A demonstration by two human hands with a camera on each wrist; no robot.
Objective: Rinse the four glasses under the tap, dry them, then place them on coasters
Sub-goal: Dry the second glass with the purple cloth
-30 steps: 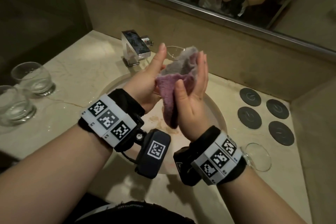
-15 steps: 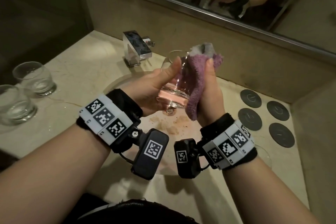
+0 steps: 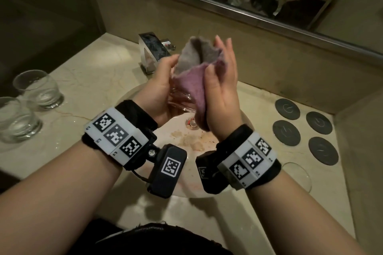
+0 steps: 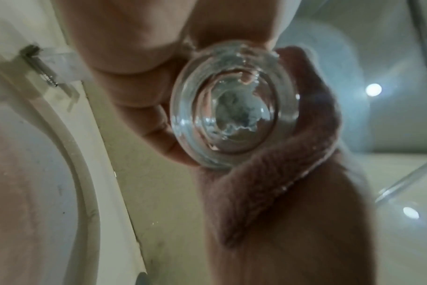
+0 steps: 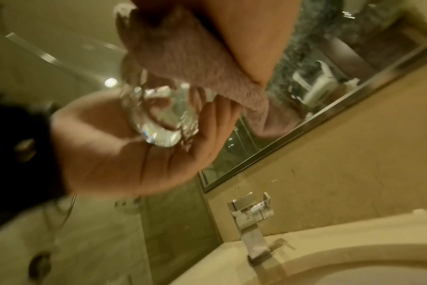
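Over the sink, my left hand [image 3: 163,83] grips a clear glass [image 3: 180,99] near its thick base, tilted with the mouth away from me. A purple cloth [image 3: 192,76] covers the glass's upper part and hangs down its right side. My right hand [image 3: 221,80] holds the cloth against the glass, thumb in front and fingers straight up behind. The left wrist view looks at the glass base [image 4: 227,115] with the cloth [image 4: 280,192] wrapped beside it. In the right wrist view the glass [image 5: 159,119] lies in my left palm [image 5: 134,154] under the cloth [image 5: 183,57].
Two more glasses [image 3: 39,89] [image 3: 16,120] stand on the counter at the left. Another glass [image 3: 298,174] is at the right near the front edge. Several dark round coasters [image 3: 286,132] lie bare at the right. The chrome tap [image 3: 153,51] stands behind the basin [image 3: 132,97].
Half a second ago the cloth was at the glass's right side with the glass bare. Now my right hand has opened upward and the cloth covers the glass's mouth again.
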